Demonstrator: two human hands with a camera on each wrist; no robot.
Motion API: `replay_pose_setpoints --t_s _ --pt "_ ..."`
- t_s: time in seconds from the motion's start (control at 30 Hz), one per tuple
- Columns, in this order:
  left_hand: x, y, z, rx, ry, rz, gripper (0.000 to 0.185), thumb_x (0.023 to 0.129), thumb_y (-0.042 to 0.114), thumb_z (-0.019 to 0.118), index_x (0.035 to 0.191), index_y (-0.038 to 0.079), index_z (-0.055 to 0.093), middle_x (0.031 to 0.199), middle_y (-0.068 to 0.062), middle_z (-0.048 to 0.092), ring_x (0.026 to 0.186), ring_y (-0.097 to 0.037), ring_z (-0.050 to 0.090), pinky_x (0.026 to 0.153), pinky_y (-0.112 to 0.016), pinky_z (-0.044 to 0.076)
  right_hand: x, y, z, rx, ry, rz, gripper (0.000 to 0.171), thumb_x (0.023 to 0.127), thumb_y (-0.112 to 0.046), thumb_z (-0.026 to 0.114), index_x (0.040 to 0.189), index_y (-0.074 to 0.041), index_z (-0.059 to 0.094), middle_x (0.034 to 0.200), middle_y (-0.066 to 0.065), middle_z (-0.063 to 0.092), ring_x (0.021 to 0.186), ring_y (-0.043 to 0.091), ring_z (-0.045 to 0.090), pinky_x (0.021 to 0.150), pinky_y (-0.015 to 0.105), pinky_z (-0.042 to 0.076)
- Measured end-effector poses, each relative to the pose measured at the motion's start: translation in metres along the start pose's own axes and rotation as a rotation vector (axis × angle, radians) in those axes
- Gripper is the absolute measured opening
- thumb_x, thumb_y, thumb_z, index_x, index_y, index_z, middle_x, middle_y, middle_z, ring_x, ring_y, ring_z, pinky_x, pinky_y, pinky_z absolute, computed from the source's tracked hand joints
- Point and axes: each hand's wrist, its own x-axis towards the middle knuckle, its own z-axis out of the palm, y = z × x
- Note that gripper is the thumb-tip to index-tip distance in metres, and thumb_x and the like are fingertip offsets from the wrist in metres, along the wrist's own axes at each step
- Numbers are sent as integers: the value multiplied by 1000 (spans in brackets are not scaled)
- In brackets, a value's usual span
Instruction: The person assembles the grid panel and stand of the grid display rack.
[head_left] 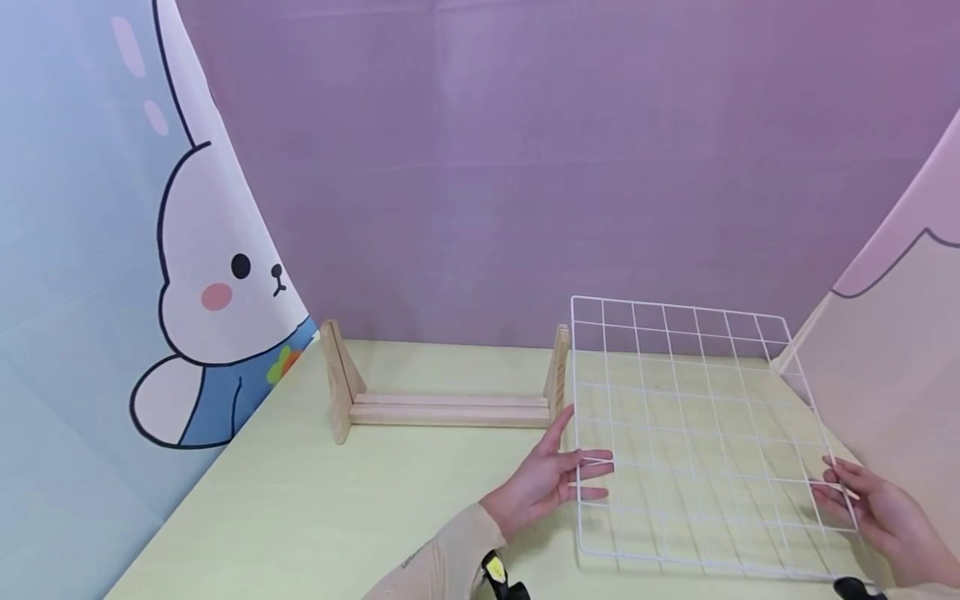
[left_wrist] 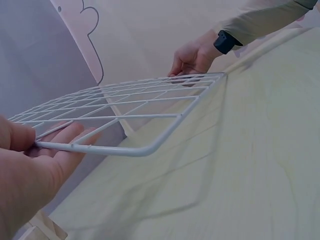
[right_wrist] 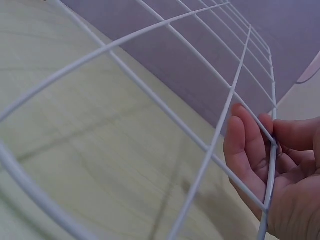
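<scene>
Both hands carry the white wire grid [head_left: 697,433] above the table's [head_left: 315,508] right side: left hand [head_left: 551,483] and right hand [head_left: 873,508] pinching opposite edges, keeping it level.

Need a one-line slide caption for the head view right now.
Left hand and right hand hold a white wire grid panel by its side edges above the yellow table.

Staged tabletop booth: cartoon backdrop [head_left: 112,275] curtains around table [head_left: 300,500]
</scene>
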Motion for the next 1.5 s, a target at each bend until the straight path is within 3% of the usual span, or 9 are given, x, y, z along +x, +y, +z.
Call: replay_pose_setpoints --t_s 0.3,0.67,0.9,1.1,1.5 --pt "1 1 2 33 27 44 71 104 -1 41 161 25 8 131 -33 55 118 -35 61 94 -52 50 7 9 4 -37 -11 -129 38 107 -1 29 108 7 66 93 18 64 93 37 70 86 44 56" --pt "6 3 4 31 59 91 65 105 3 42 161 19 14 134 -36 51 112 -33 64 89 -42 54 15 13 5 52 -103 -222 43 108 -2 21 115 11 61 98 23 63 97 39 67 90 48 54" --pt "9 8 2 62 68 130 53 107 9 40 158 15 27 130 -31 57 112 -34 65 87 -46 54 26 16 6 43 -83 -301 38 107 1 26 112 12 62 96 24 64 90 40 69 86 47 56" --pt "11 11 -1 86 56 177 45 108 12 39 153 11 35 132 -32 55 113 -35 64 85 -46 56 31 18 16 43 -12 -349 36 106 3 29 108 12 64 91 24 64 86 41 70 82 48 58" --pt "10 18 -3 136 160 231 42 108 18 41 149 9 40 125 -24 64 108 -33 67 80 -43 58 41 23 35 87 -20 -387 35 105 6 30 108 14 64 89 26 64 83 43 69 81 51 57"
